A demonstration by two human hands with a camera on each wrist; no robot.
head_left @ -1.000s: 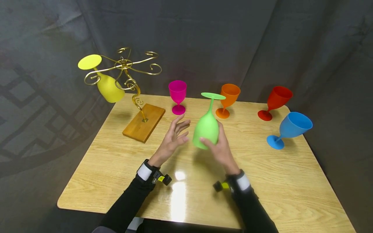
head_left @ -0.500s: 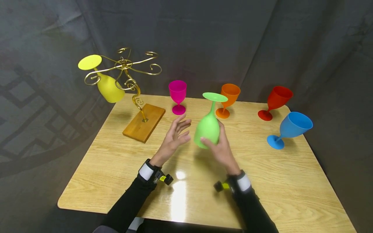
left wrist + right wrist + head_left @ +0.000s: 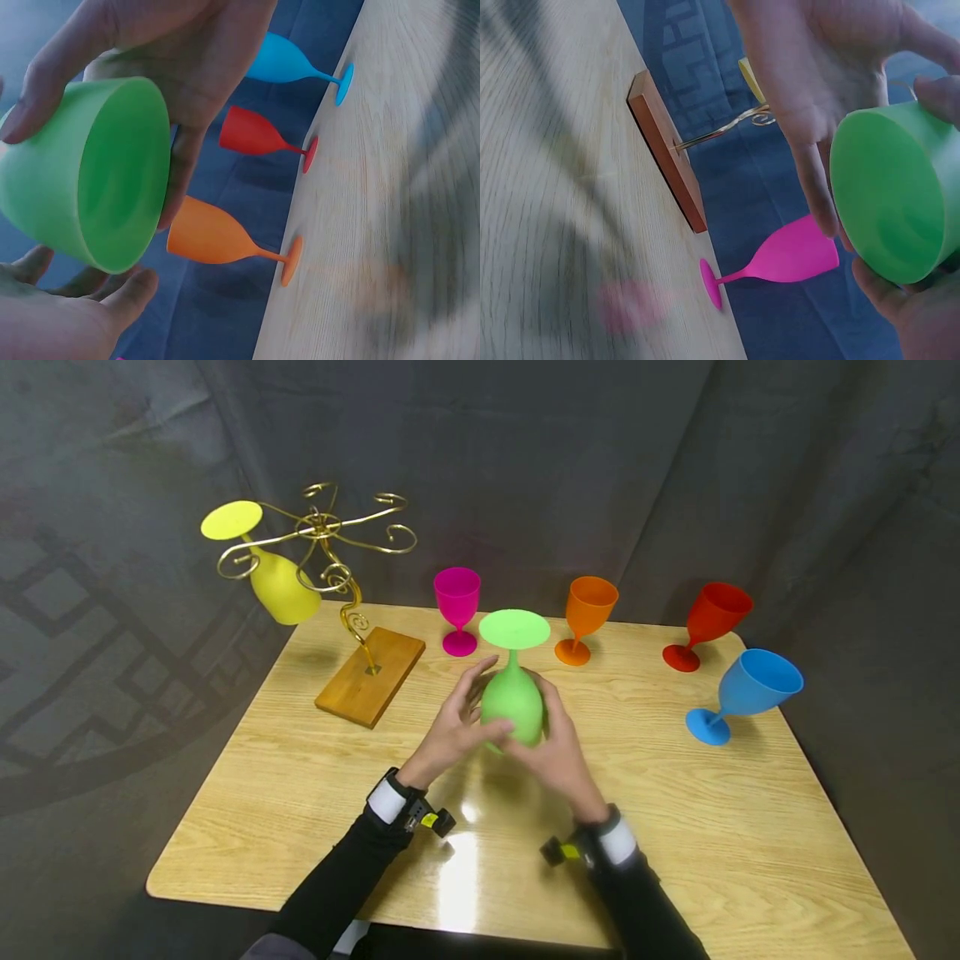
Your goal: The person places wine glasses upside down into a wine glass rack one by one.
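A green goblet (image 3: pixel 512 697) is upside down above the middle of the table, its round foot uppermost and its mouth facing down. My left hand (image 3: pixel 453 727) holds it from the left, thumb across the near side of the bowl. From the right, my right hand (image 3: pixel 557 747) grips the bowl, with some fingers hidden behind it. Both wrist views look into the open mouth of the green goblet (image 3: pixel 124 176), with hands on both sides. To the left stands a curly gold metal stand (image 3: pixel 352 602) on a wooden base (image 3: pixel 371 677); an upside-down yellow goblet (image 3: pixel 281 585) hangs from it.
A magenta goblet (image 3: pixel 457 597) and an orange goblet (image 3: pixel 589 606) stand upright along the table's back. Farther right are a red goblet (image 3: pixel 716 612) and a blue goblet (image 3: pixel 757 683), near the edge of the wooden table (image 3: pixel 712 843). Behind hangs a dark cloth (image 3: pixel 525 468).
The green goblet has moved left with my right hand, and its foot now tips more toward me. My left hand, earlier apart from it, has come round the bowl.
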